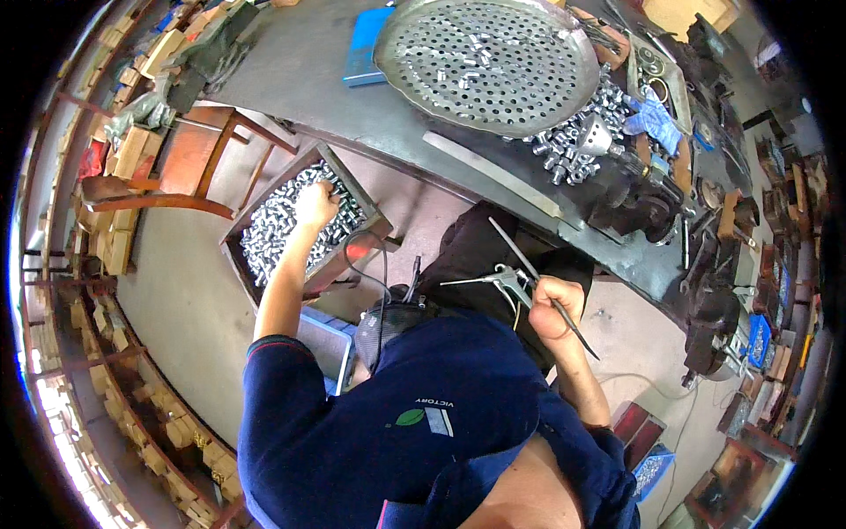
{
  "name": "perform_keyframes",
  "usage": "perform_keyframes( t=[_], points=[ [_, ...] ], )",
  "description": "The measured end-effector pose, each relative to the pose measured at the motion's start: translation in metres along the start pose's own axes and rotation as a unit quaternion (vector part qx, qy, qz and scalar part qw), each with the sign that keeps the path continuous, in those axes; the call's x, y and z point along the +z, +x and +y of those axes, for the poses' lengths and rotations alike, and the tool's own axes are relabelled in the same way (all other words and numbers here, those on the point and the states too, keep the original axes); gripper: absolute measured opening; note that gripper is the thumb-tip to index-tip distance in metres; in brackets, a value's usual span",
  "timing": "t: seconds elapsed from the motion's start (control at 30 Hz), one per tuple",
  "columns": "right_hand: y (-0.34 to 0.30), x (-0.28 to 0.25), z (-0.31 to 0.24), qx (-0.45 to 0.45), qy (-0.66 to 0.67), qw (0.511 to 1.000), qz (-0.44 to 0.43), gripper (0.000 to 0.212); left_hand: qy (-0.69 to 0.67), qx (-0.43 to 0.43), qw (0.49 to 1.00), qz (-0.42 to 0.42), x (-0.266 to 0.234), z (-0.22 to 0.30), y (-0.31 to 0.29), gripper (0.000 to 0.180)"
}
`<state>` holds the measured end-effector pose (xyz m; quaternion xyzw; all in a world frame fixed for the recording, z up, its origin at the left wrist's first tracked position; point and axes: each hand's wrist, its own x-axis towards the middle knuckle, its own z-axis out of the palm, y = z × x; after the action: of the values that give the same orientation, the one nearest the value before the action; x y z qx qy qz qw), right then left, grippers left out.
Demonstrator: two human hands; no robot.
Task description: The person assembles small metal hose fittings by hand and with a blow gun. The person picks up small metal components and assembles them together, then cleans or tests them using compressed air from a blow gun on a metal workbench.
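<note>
Silver-coloured cylindrical fittings fill a dark-framed wooden crate at 10 o'clock, heaped loosely and lying at every angle. Onto that heap the left hand reaches, its fingers curled down among the pieces – whether they are closed on any fitting, I cannot tell, since the back of the hand hides the fingertips.

Well apart from it, between 3 and 4 o'clock, the right hand is clamped on a slim, tapered file-like tool, whose ends point toward 11 and 5 o'clock. A metal air blow gun meets the same fist, with its thin nozzle aimed toward 9 o'clock; how the fingers share these 2 tools is hidden.

Dark and worn, the workbench stretches from 11 to 3 o'clock. Near 12 o'clock on it sits a round perforated metal tray with some small silvery pieces scattered across it – a blue box is just beside its left edge. More fittings are piled at 1 to 2 o'clock, near a blue glove. A wooden chair stands at 10 o'clock, beyond the crate.
</note>
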<state>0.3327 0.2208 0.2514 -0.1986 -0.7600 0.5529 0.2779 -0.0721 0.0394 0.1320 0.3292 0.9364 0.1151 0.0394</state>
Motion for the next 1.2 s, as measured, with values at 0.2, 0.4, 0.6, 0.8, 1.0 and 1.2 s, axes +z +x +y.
perform_keyframes(
  t=[0.2,0.4,0.6,0.8,1.0,1.2],
  points=[
    [-0.004,0.0,0.002,0.011,-0.005,1.0,-0.006,0.03,-0.036,-0.008,0.999,-0.038,0.003,-0.009,0.006,0.023],
    [-0.006,-0.001,0.005,-0.009,0.004,1.0,-0.02,0.047,-0.403,-0.033,0.914,-0.036,-0.039,0.025,-0.01,0.02],
    [0.007,0.006,-0.005,-0.032,0.004,0.998,-0.047,0.036,-0.736,0.058,0.626,-0.252,-0.08,0.131,-0.058,0.021],
    [0.017,-0.001,-0.016,-0.043,0.004,0.996,-0.073,0.042,-0.779,0.022,0.461,-0.424,-0.056,0.208,-0.097,0.032],
    [0.013,-0.005,-0.014,-0.049,0.01,0.997,-0.059,0.034,-0.734,-0.009,0.505,-0.454,-0.057,0.226,-0.109,0.03],
    [0.013,0.002,-0.008,-0.073,-0.094,0.992,-0.044,0.026,-0.633,0.117,0.636,-0.425,-0.072,0.229,-0.104,0.02]
  ],
)
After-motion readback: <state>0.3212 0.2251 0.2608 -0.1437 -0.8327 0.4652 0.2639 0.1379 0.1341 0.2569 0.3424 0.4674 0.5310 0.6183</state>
